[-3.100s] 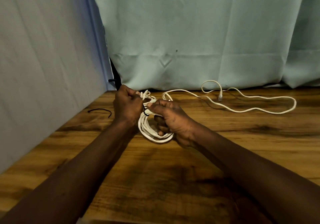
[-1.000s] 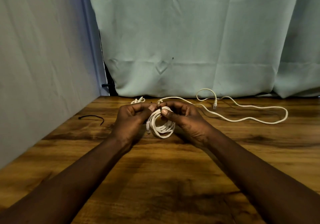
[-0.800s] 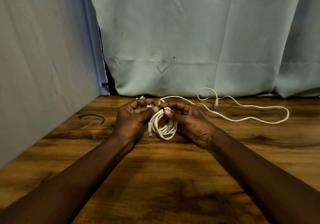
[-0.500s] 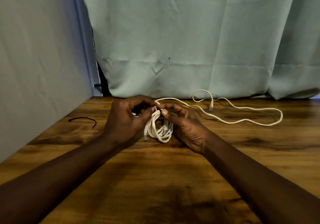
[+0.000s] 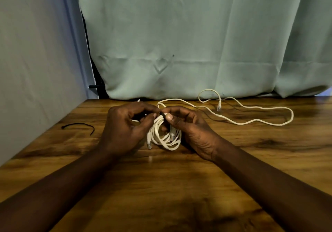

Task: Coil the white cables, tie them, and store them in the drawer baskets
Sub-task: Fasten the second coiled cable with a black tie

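Pinching at the top of the coiled white cable (image 5: 167,138), both hands meet over the middle of the table (image 5: 161,187). The left hand (image 5: 125,129) and the right hand (image 5: 188,129) each have thumb and fingertips closed on a thin black tie (image 5: 162,114) wrapped round the loops. The bundle hangs below their fingers, one plug end dangling on its left side. A loose white cable (image 5: 251,117) sprawls behind to the right, near the pale green curtain (image 5: 179,43). A spare black tie (image 5: 79,125) lies well apart on the left.
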Available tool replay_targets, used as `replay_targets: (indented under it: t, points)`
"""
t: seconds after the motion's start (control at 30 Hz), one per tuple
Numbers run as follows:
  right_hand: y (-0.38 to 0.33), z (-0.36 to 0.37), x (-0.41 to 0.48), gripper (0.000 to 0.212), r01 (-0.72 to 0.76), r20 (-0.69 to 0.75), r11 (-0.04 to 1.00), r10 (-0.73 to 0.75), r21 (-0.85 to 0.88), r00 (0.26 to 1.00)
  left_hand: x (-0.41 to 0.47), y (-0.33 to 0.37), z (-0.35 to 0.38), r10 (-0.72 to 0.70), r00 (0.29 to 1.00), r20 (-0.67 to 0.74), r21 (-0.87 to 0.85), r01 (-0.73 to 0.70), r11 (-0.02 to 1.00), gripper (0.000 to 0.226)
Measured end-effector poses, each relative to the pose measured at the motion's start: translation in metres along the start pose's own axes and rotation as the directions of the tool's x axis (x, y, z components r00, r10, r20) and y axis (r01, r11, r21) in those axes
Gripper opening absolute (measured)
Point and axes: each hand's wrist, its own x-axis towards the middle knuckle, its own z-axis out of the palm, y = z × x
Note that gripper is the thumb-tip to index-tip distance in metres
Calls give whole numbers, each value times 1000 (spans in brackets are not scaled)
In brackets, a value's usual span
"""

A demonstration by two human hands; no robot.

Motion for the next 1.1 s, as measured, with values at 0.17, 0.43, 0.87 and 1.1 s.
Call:
replay_targets:
  t: [0.17, 0.43, 0.87, 1.1]
  points:
    - [-1, 4, -3, 40, 32, -36, 997, -35, -72, 999, -1, 0, -2, -5, 1000, 22, 13, 4, 1000, 19]
    - [0, 4, -3, 39, 50, -29, 993, -53, -104, 998, 3, 7, -7, 72, 996, 61, 127, -79, 989, 13]
    - [4, 10, -3, 25, 130, -76, 966, -150, -222, 986, 7, 5, -23, 2, 988, 152, 75, -13, 997, 14]
    - [7, 14, -4, 23, 177, -45, 955, -193, -239, 980, 11, -2, -28, -301, 912, 278, -315, 382, 869, 21]
